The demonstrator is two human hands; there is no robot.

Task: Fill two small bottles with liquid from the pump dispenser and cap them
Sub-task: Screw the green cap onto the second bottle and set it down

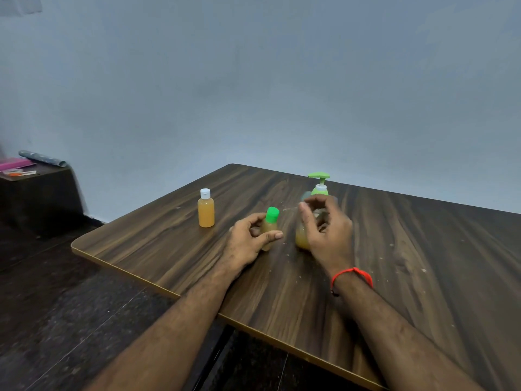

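- The bench (408, 263) fills the lower right of the frame.
- The pump dispenser (319, 185) stands upright at centre, mostly hidden behind the right hand (327, 227), whose loosely curled fingers hold nothing.
- The left hand (248, 238) grips the green-capped bottle (270, 225) just left of it (axis slightly tilted).
- The white-capped bottle (206, 208), filled and capped, stands apart at left.

A small clear plastic bottle with a white cap (206, 208) stands upright on the table, filled with orange-yellow liquid, apart to the left. A second small clear bottle with a green cap (270, 224) stands near the middle, capped and filled with the same liquid. Behind them to the right stands a clear pump dispenser with a green pump head (319, 183), partly hidden, with orange liquid at its bottom.
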